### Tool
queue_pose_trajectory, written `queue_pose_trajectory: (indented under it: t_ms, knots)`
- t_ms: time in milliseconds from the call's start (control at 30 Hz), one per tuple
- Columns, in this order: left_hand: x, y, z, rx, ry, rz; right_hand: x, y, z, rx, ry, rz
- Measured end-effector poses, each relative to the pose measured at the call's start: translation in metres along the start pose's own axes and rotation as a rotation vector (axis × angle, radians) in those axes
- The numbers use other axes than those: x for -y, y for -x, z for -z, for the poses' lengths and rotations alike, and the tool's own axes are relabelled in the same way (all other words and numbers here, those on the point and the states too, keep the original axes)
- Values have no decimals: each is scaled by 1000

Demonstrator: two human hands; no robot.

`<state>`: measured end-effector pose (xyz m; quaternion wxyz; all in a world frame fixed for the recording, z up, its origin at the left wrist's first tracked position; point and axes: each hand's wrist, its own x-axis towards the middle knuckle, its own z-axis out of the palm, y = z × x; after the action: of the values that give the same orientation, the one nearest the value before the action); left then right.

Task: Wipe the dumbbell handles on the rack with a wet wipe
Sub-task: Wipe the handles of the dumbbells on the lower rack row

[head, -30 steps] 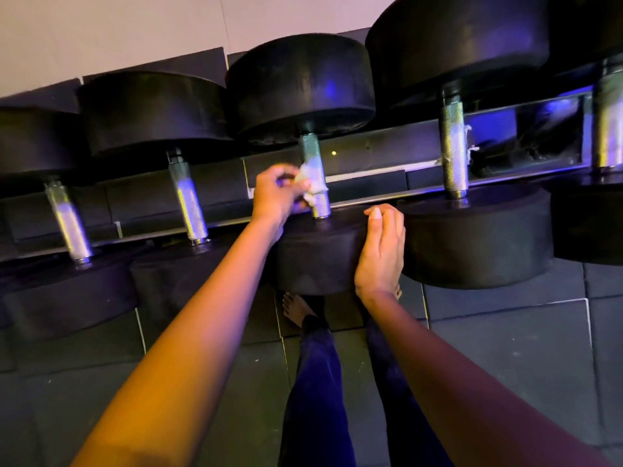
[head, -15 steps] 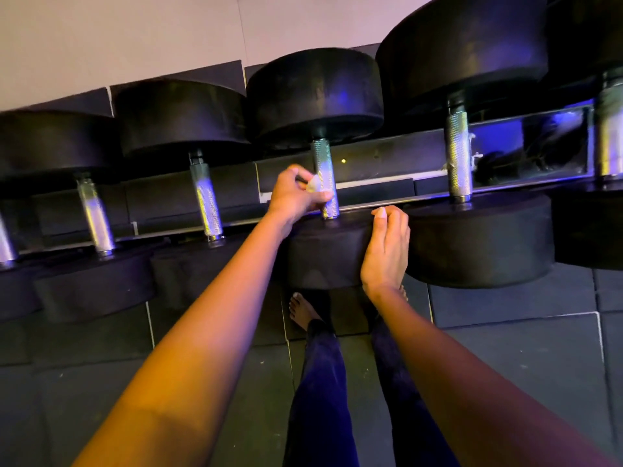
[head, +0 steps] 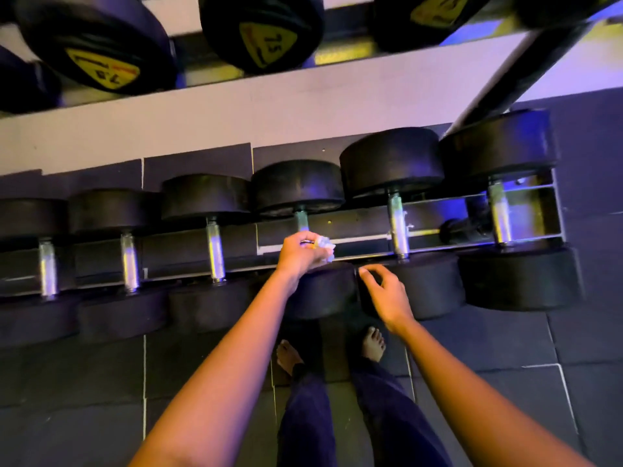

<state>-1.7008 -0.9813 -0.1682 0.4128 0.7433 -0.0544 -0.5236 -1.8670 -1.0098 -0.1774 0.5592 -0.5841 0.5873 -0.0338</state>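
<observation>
A long dark steel rack (head: 357, 225) carries a row of black round-headed rubber dumbbells (head: 298, 187) on its low tier. Each lies across the rails with one head by the wall and one near the person. The one in work is fourth from the left. Only the upper part of its shiny knurled steel handle (head: 301, 220) shows; the rest is hidden behind the left hand (head: 298, 254). That hand's fingers are curled tight round a crumpled white wet wipe (head: 326, 246), bunched at the handle's right side. Whether the wipe touches the steel I cannot tell. The right hand (head: 386, 294) holds nothing, its fingers loosely spread over the near heads. To do this well, I judge, open the wad and wrap it round the handle. Stroke from collar to collar while twisting to reach the underside, and press the near head steady with the right palm.
</observation>
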Motion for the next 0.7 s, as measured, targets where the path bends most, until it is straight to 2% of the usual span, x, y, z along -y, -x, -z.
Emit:
queue_pose_trajectory:
  t_ms: [267,500,700]
  knots:
    - [-34,51,-67,74,86,-22,27,18,77,-80,59,20]
    - [-30,68,-103,78,65,-57,12,39,107,-125,49,51]
    - [-17,55,-130,-25,59,-135,-13,25,112,-131,51,83]
